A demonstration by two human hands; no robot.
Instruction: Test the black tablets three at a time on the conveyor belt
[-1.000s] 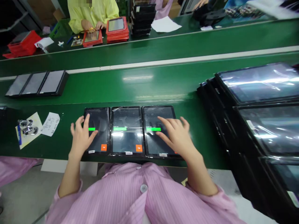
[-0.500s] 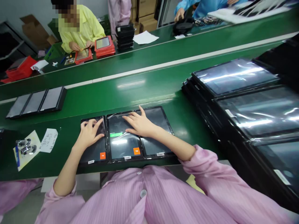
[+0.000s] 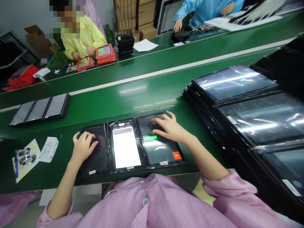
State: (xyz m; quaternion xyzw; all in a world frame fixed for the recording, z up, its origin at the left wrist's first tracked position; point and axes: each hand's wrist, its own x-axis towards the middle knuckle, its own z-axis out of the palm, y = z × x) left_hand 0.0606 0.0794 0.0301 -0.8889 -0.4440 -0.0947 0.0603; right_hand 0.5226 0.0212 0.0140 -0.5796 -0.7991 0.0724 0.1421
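Note:
Three black tablets lie side by side on the green bench before me. My left hand (image 3: 83,146), fingers apart and bent, is over the left edge of the left tablet (image 3: 101,155), whose screen is dark. On the middle tablet (image 3: 127,147) a mostly white page is lit. The right tablet (image 3: 159,150) shows a green bar and an orange-red square. Over its upper part my right hand (image 3: 169,126) spreads its fingers, the fingertips at or just above the glass. Neither hand grips anything.
Stacks of film-covered tablets (image 3: 256,117) rise close on my right. Three grey-screened tablets (image 3: 40,109) lie at the left. A handwritten note (image 3: 48,148) and a yellow card (image 3: 28,161) sit nearer. Two co-workers sit across the bench, by red-cased tablets (image 3: 105,55) and a black item (image 3: 181,35).
My right hand has moved right from the middle tablet to the right one. The middle screen has turned white, the right one has lit up, and the left one's orange square is gone.

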